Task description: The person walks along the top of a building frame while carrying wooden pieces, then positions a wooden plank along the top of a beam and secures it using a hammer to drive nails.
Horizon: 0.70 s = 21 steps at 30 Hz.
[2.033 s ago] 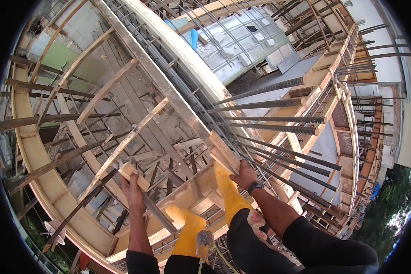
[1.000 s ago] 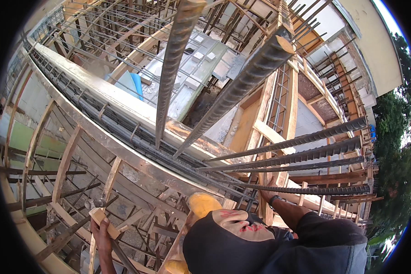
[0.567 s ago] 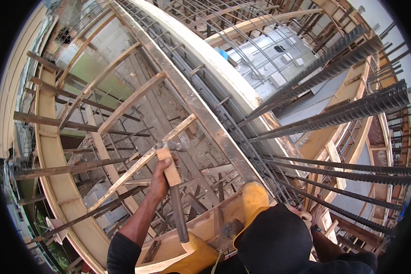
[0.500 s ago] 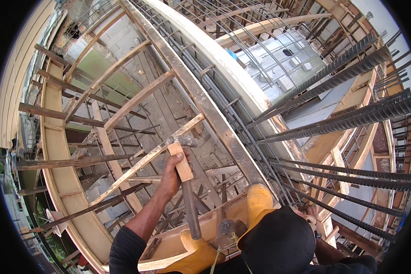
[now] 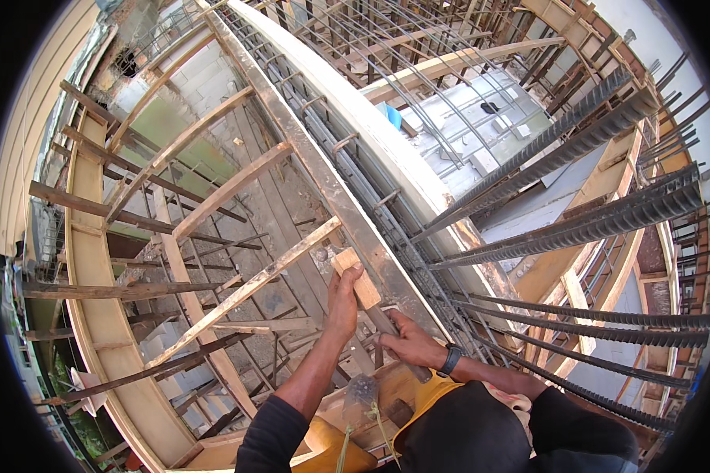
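The left hand (image 5: pixel 343 306) grasps a short, pale, rectangular wooden block (image 5: pixel 358 284), its thumb laid across the wood. The right hand (image 5: pixel 414 344) is curled round the dark, straight handle of a hammer (image 5: pixel 381 320), whose grey metal head shows at ten o'clock of the block, with the block lying along the shaft. Whether the left fingers also wrap the shaft is hidden. Both things are near the centre of the view, left of the long, grime-stained formwork board (image 5: pixel 338 202) running toward eleven o'clock; ribbed dark steel bars (image 5: pixel 568 226) fan toward two to four o'clock.

The hammer should feel head-heavy and rigid, best held low on the handle. The block looks light, stiff and hardly fragile; its sawn faces should grip well, taken across its narrow sides, fingers clear of the ends.
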Available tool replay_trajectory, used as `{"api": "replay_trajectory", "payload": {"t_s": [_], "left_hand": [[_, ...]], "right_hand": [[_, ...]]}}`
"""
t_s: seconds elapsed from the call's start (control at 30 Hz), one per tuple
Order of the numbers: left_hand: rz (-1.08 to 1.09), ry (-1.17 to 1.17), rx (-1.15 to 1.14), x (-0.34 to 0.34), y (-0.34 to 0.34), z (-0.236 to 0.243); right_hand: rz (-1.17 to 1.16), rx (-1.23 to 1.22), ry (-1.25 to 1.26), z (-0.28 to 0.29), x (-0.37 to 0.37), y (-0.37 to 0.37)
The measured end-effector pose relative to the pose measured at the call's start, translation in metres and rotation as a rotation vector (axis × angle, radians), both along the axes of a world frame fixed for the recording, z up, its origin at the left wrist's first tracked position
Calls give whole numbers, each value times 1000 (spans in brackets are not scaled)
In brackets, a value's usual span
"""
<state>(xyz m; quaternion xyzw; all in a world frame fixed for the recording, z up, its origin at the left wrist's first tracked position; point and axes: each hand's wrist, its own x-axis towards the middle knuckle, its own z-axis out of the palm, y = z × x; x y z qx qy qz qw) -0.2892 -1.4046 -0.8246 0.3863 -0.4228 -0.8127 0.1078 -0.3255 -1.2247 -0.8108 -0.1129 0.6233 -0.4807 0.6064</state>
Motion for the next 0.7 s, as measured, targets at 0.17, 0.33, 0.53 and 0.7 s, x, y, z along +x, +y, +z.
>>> {"api": "replay_trajectory", "payload": {"t_s": [0.17,0.33,0.53,0.7], "left_hand": [[63,-167,-394,-32,8,51],[-227,-170,-844,-83,-46,40],[-492,-145,-1017,-151,-45,-14],[-645,-115,-1191,-156,-35,-31]], "right_hand": [[-7,39,535,-21,-9,43],[154,131,483,-14,-7,68],[292,50,473,-36,18,100],[353,66,504,-31,15,89]]}}
